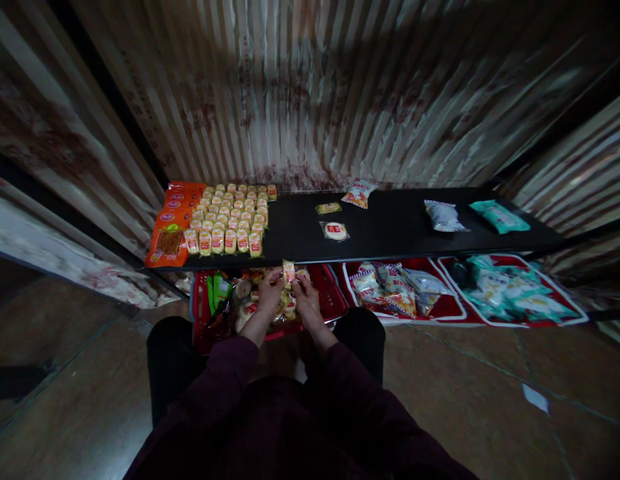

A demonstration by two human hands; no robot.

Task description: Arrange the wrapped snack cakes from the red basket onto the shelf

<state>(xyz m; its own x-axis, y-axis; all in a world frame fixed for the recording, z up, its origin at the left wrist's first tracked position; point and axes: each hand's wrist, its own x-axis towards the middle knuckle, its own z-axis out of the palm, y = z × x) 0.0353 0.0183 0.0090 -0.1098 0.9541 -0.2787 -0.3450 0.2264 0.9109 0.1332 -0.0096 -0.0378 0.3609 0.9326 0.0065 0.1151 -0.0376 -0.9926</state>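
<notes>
Over the red basket (335,300), my left hand (271,292) and my right hand (307,300) are close together. Between their fingertips is a small yellow wrapped snack cake (289,271) with a red and white label, held upright just below the shelf's front edge. Another wrapped piece (303,274) shows by my right fingers; whether they touch it I cannot tell. Under my hands, the basket holds mixed packets, among them a green packet (220,288). On the shelf, rows of similar wrapped snack cakes (230,242) stand beside an orange snack bag (171,227).
The black shelf (295,230) also bears a round white wrapped cake (335,231), a small yellow packet (329,208), a white and red bag (359,192), a grey bag (444,217) and a teal bag (500,217). Two more red baskets (457,312) of bags stand below, to the right.
</notes>
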